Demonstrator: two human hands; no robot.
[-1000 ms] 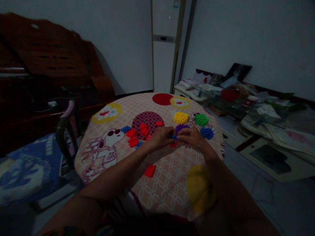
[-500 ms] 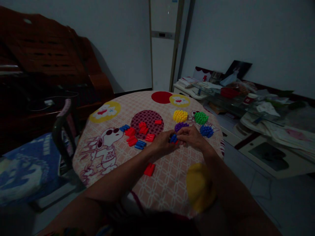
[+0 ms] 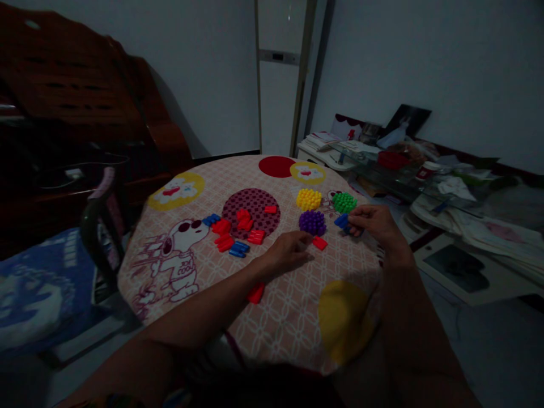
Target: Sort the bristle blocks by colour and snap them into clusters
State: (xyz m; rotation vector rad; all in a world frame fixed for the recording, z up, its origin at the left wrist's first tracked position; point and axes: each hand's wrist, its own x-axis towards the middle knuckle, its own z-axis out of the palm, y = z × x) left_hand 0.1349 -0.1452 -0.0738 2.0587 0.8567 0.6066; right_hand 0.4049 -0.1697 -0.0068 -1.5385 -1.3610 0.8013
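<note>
My right hand (image 3: 374,224) pinches a small blue plastic building block (image 3: 341,221) between thumb and fingers at the right side of the table. Behind these fingers a bit of darker blue shows, too covered to make out. My left hand (image 3: 291,251) rests on the tablecloth with its fingers apart and nothing in them. Just beyond its fingertips lies a red block (image 3: 320,242). A purple knobbly cluster (image 3: 312,222) sits between the hands, with a yellow cluster (image 3: 309,199) and a green cluster (image 3: 344,202) behind it.
Several red blocks (image 3: 256,237) and blue blocks (image 3: 239,249) lie scattered left of my left hand on the round table (image 3: 289,323). Another red block (image 3: 255,293) is partly behind my left forearm. A chair (image 3: 100,226) stands left; a cluttered glass-topped cabinet (image 3: 395,175) stands right.
My hands have moved apart, the right one going right with a blue block. My left hand has opened. A red block now lies on the cloth where the hands were together.
</note>
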